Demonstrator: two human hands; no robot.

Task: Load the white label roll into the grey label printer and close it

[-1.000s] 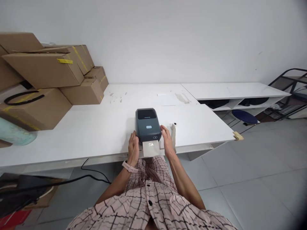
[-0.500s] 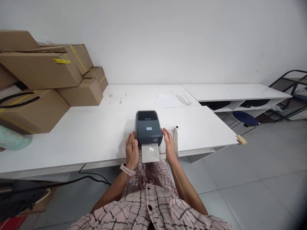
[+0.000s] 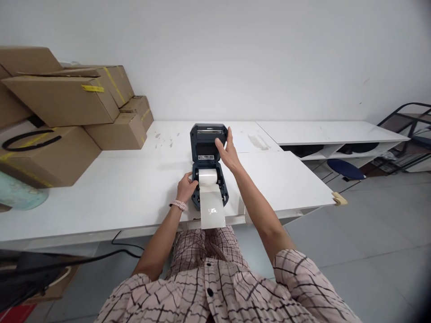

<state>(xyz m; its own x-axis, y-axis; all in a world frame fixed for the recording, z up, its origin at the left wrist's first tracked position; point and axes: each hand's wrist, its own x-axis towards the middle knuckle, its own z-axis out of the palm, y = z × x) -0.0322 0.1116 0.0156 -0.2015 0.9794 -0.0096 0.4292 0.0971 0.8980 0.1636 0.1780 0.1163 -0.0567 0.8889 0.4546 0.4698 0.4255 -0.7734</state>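
Observation:
A dark blue-grey label printer stands on the white table near its front edge, with its lid raised. Inside lies a white paper roll, and its strip runs out over the front, past the table edge. My left hand rests against the left side of the printer's base, fingertips on its rim. My right hand touches the right edge of the lid, thumb on the inner side and fingers around the outside.
Cardboard boxes are stacked at the left, beside a pale green rounded object. A white table runs along the wall. A blue stool stands at the right. Black cables hang below the table's left part.
The printer's lid has swung up and back, exposing the roll. My right hand has moved up with the lid. My left hand has shifted slightly up along the printer's side.

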